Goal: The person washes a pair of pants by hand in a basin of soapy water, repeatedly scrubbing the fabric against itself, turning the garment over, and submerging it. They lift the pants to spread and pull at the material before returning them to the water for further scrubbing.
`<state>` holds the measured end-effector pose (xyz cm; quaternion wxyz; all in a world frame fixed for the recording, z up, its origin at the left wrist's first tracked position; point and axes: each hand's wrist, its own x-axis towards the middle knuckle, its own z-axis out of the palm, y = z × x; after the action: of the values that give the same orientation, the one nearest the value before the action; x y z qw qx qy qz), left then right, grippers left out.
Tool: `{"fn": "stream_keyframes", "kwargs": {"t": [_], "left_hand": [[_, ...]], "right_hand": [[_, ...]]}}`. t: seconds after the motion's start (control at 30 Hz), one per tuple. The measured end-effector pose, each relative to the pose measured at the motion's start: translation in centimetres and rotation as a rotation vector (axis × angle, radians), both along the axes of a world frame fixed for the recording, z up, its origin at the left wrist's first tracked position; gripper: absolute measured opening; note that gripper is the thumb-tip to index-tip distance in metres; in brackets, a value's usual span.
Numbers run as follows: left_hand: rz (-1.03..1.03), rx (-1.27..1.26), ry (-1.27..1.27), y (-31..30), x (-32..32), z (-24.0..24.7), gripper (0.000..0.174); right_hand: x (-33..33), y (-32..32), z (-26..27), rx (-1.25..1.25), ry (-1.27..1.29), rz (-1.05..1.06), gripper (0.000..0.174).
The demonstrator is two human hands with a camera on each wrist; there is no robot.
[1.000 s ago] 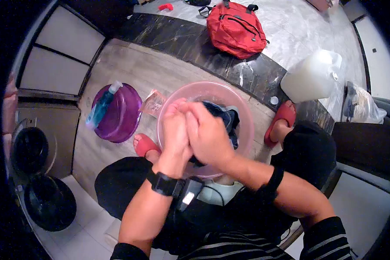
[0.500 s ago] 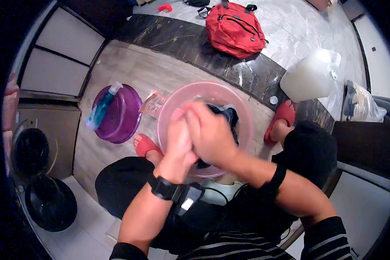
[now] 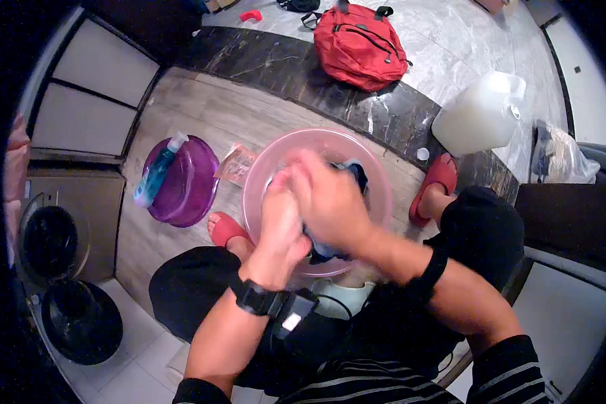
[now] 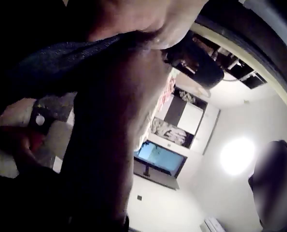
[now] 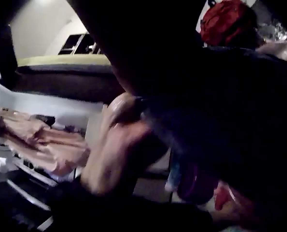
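Over a pink basin (image 3: 386, 209), my left hand (image 3: 281, 222) and right hand (image 3: 335, 202) are pressed together with curled fingers, the right one lying partly over the left. Both grip a dark blue cloth, mostly hidden from above. In the left wrist view, this cloth (image 4: 47, 63) hangs out beneath the hands, and the right wrist view shows the dim fabric (image 5: 191, 111) spread beside the fingers. More dark blue clothing (image 3: 360, 176) shows in the basin, behind and below the hands. Blurring hides the fingertips in the head view.
A purple basin (image 3: 200, 178) stands to the left, with a pump bottle of blue liquid (image 3: 156, 176) across it. Between the basins lies a small packet (image 3: 235, 165). A whitish jug (image 3: 478, 114) and a red backpack (image 3: 362, 50) sit on the raised floor beyond the dark marble edge (image 3: 276, 74).
My hands stay pressed together and shift slightly against each other, with motion blur on the right hand. A paler blue fold of cloth now shows below them. The head view has tilted a little.
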<state>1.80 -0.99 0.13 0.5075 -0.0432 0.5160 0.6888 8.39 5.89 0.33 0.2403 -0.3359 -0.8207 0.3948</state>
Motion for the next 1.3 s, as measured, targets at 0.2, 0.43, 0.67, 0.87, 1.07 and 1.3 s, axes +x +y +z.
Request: {"fn": "stream_keyframes", "kwargs": {"t": [0.2, 0.43, 0.67, 0.87, 1.07, 1.3], "left_hand": [[0.038, -0.032, 0.077, -0.3, -1.4, -0.7, 0.029], [-0.067, 0.149, -0.151, -0.2, -2.1, -1.2, 0.028], [-0.078, -0.090, -0.027, -0.4, -0.1, 1.5, 0.025], [0.000, 0.028, -0.061, 0.0, 0.0, 0.0, 0.027], [-0.056, 0.024, 0.027, 0.6, 1.7, 0.8, 0.024], [-0.068, 0.049, -0.036, 0.8, 1.8, 0.7, 0.023]], "right_hand": [[1.1, -2.6, 0.9, -0.056, 0.047, 0.138, 0.031], [0.8, -2.4, 1.5, -0.086, 0.094, 0.072, 0.019], [1.0, -2.4, 1.8, -0.043, 0.112, 0.063, 0.021], [0.6, -1.3, 1.2, -0.069, 0.071, -0.057, 0.020], [-0.2, 1.8, -0.1, -0.025, -0.024, -0.175, 0.020], [0.2, 2.0, 1.6, -0.117, -0.061, -0.135, 0.020]]}}
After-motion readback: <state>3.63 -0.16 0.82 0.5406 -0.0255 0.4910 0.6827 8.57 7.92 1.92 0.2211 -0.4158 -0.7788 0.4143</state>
